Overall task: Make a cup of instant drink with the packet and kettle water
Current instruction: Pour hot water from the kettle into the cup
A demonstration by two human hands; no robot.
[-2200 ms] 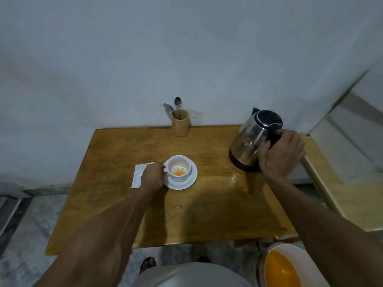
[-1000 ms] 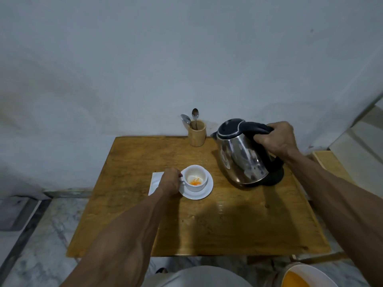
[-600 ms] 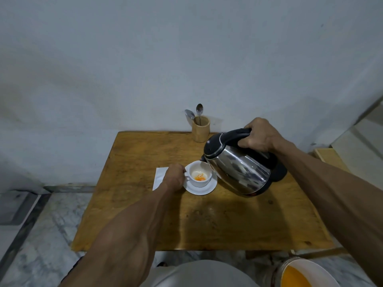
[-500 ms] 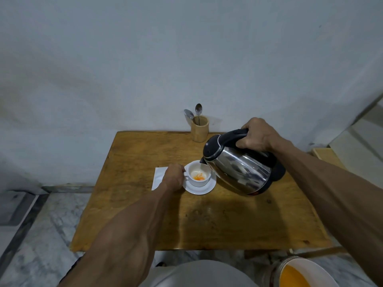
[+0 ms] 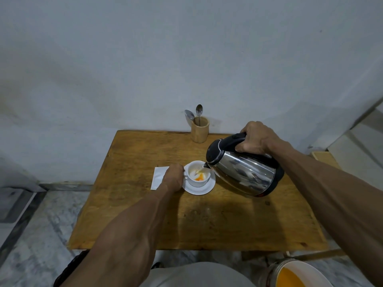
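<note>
A white cup with orange powder at its bottom stands on a white saucer on the wooden table. My left hand grips the cup's handle from the left. My right hand holds the black handle of the steel kettle, which is tilted left with its spout over the cup's rim. A thin stream of water runs into the cup. A white packet lies flat on the table, partly hidden under my left hand.
A wooden holder with two spoons stands at the table's back edge by the wall. A white bucket with orange contents sits on the floor at the lower right. A pale ledge adjoins the table's right side.
My right hand carried the kettle from the table's right side leftward and tipped it further over the cup; water now flows. My left hand stayed on the cup's handle.
</note>
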